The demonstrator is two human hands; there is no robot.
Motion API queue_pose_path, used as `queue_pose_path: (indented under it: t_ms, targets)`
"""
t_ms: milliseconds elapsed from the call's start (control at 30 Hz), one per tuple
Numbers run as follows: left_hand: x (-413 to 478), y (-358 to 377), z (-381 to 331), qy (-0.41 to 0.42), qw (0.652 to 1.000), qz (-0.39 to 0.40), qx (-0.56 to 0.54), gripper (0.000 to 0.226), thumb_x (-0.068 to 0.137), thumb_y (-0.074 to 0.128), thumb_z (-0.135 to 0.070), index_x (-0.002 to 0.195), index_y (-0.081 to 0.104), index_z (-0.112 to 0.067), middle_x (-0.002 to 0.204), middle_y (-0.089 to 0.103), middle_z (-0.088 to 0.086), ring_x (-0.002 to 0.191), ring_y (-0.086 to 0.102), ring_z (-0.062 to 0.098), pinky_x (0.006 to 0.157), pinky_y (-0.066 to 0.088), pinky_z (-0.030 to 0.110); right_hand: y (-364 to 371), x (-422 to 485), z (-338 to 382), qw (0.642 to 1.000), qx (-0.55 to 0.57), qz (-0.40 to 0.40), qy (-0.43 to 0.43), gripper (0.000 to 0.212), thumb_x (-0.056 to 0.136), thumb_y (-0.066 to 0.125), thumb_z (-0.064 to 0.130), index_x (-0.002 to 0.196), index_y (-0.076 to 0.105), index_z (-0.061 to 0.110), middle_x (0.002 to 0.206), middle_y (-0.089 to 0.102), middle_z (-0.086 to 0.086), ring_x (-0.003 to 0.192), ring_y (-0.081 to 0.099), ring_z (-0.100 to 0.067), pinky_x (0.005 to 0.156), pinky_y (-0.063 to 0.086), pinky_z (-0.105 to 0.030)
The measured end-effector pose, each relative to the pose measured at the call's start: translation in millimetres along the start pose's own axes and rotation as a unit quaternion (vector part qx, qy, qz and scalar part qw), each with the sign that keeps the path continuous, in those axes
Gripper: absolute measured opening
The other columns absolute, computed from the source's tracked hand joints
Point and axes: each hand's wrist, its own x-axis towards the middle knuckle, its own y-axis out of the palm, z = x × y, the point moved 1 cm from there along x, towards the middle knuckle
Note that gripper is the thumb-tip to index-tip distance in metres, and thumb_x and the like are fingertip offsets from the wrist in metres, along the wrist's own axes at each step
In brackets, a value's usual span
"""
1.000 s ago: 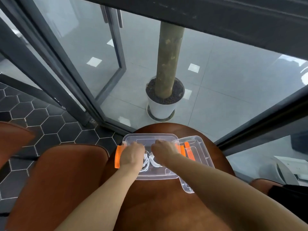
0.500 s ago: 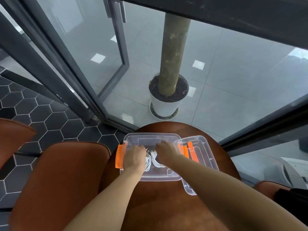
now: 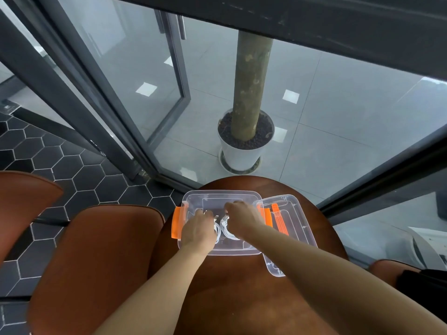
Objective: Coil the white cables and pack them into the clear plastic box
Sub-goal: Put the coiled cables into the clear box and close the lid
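White cables [image 3: 227, 232]: two small coils lying side by side on the floor of the clear plastic box [image 3: 219, 193], toward its near half. Box sits open on a round brown counter [image 3: 232, 291], close to the far edge.

Left hand [image 3: 198, 229] down inside the box, fingers curled over the left coil, gripping it. Right hand [image 3: 242, 220] also inside, fingers bent round the right coil; fingertips mostly hidden under the knuckles. The two hands are close together, nearly touching above the cables.

Orange latch [image 3: 176, 222] hangs out from the box's left end. Clear lid [image 3: 294, 215] lies to the right, partly tucked under the box, orange handle on it.

Brown chair [image 3: 96, 262] left of the counter. Dark hexagon floor tiles [image 3: 72, 170] beyond. Behind the glass, a white pot [image 3: 242, 155] with a thick trunk.
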Motion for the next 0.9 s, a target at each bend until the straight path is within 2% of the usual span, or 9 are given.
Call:
queue_pose_path:
  t_ms: [200,333,500,667,733,833,900]
  targets:
    - [-17.0,-22.7,-9.1,0.017,0.999,-0.033,0.010,0.038,0.094,0.063,-0.027,0.131,0.058,-0.021,0.134,0.061,0.005,0.110,0.067,0.022,0.083,0.058,0.031,-15.2,-22.2,-2.5,0.999,0.042,-0.028,0.004,0.034,0.085,0.058,0.006,0.117,0.067,0.013,0.118,0.071,-0.009,0.101,0.069,-0.029,0.083,0.058,-0.035]
    - [-28.8,-36.6,-15.3,0.029,0.998,-0.053,0.015,0.043,0.096,0.060,-0.029,0.137,0.055,-0.020,0.141,0.057,0.005,0.117,0.064,0.023,0.089,0.058,0.032,-25.5,-39.8,-8.1,0.996,0.069,-0.052,0.023,0.031,0.087,0.062,0.014,0.116,0.068,0.020,0.116,0.072,-0.004,0.097,0.070,-0.027,0.074,0.053,-0.030]
    - [-41.2,-49.9,-35.0,0.047,0.996,-0.077,0.022,0.041,0.096,0.059,-0.032,0.136,0.055,-0.022,0.136,0.059,0.003,0.115,0.064,0.022,0.086,0.056,0.030,-41.8,-64.7,-19.6,0.992,0.093,-0.076,0.032,0.037,0.084,0.065,0.017,0.121,0.067,0.019,0.114,0.074,-0.004,0.102,0.070,-0.027,0.084,0.056,-0.033]
    - [-48.3,-57.6,-66.9,0.072,0.993,-0.095,0.024,0.042,0.095,0.061,-0.034,0.134,0.056,-0.022,0.130,0.063,0.003,0.114,0.065,0.023,0.092,0.058,0.034,-53.6,-87.6,-41.7,0.983,0.128,-0.122,0.052,0.032,0.091,0.062,0.024,0.122,0.068,0.022,0.115,0.075,-0.002,0.101,0.072,-0.022,0.090,0.059,-0.036]
    - [-51.3,-59.4,-81.2,0.086,0.991,-0.098,0.022,0.041,0.095,0.060,-0.035,0.133,0.056,-0.023,0.131,0.063,0.003,0.113,0.066,0.024,0.090,0.058,0.038,-57.7,-98.4,-53.7,0.978,0.144,-0.135,0.068,0.032,0.092,0.059,0.026,0.122,0.069,0.023,0.115,0.076,0.001,0.101,0.072,-0.019,0.088,0.059,-0.033]
    - [-53.8,-59.0,-104.1,0.116,0.989,-0.096,0.005,0.035,0.098,0.053,-0.029,0.132,0.056,-0.021,0.133,0.060,0.003,0.115,0.063,0.024,0.086,0.053,0.035,-56.2,-118.2,-76.7,0.970,0.164,-0.142,0.112,0.029,0.094,0.054,0.023,0.117,0.070,0.023,0.108,0.077,0.002,0.097,0.071,-0.019,0.074,0.052,-0.025]
    - [-54.6,-56.4,-118.9,0.138,0.987,-0.086,0.000,0.034,0.098,0.052,-0.026,0.131,0.056,-0.018,0.132,0.058,0.005,0.113,0.062,0.025,0.084,0.051,0.036,-48.5,-133.8,-93.6,0.961,0.183,-0.148,0.146,0.029,0.096,0.051,0.024,0.117,0.069,0.023,0.106,0.077,0.001,0.095,0.071,-0.021,0.075,0.053,-0.027]
